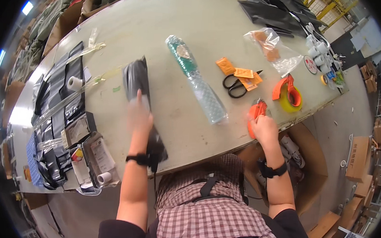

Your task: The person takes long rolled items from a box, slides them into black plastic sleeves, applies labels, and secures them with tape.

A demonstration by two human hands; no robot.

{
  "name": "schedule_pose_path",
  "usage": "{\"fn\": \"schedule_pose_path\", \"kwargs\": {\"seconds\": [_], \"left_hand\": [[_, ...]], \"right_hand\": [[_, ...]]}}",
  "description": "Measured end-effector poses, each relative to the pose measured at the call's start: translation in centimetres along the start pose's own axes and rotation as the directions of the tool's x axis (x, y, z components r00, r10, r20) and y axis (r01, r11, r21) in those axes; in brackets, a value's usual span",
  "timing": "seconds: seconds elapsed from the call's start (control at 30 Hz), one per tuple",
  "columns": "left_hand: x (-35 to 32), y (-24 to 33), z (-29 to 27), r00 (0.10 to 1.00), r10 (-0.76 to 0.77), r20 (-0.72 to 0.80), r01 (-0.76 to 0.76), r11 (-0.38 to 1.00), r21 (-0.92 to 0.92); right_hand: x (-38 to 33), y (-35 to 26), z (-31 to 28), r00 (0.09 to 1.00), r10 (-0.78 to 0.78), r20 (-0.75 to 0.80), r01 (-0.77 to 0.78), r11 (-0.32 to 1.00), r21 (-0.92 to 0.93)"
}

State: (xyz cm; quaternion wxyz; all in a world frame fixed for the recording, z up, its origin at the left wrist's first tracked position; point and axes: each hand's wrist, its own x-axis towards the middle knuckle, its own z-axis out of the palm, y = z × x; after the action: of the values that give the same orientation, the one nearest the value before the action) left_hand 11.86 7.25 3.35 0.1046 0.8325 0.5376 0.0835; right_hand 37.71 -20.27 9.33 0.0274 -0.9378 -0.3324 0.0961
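In the head view, one black bag (134, 76), left of the frame's middle, looks light, soft and slippery, best held round its middle; the left hand (140, 117) is over it, too blurry to tell its grip. The right hand (265, 127) has fingers round one of two orange tape cutters (258, 108), near one pair of scissors (236, 87).

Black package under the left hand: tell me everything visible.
The black package is long and narrow, wrapped in glossy, creased material that looks like plastic, with a pointed corner at its far end. It lies lengthwise on the pale table, near end close to the front edge. The left hand covers part of its middle; blur hides whether they touch.
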Motion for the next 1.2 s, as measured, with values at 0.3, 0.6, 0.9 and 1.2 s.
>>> {"fn": "schedule_pose_path", "kwargs": {"seconds": [0.3,0.6,0.9,1.2], "left_hand": [[-11.0,0.1,-2.1,0.994,-0.07,0.082,0.049,0.972,0.229],[-14.3,1.1,-9.4,0.93,0.357,0.089,-0.094,0.463,-0.881],[-23.8,-6.9,-7.3,0.744,0.244,0.622,0.656,-0.092,-0.749],[-24.6,-15.1,-1.5,0.86,-0.374,0.348,0.5,0.474,-0.725]], "right_hand": [[-0.7,3.4,6.0,0.998,0.039,-0.039,-0.04,0.999,-0.029],[-12.1,-3.7,-0.8,0.513,-0.841,-0.173,0.799,0.395,0.454],[-15.6,-10.1,1.1,0.14,-0.975,0.175,0.596,0.224,0.771],[-11.1,-5.9,6.4,0.445,-0.668,0.597,0.084,0.694,0.715]]}}
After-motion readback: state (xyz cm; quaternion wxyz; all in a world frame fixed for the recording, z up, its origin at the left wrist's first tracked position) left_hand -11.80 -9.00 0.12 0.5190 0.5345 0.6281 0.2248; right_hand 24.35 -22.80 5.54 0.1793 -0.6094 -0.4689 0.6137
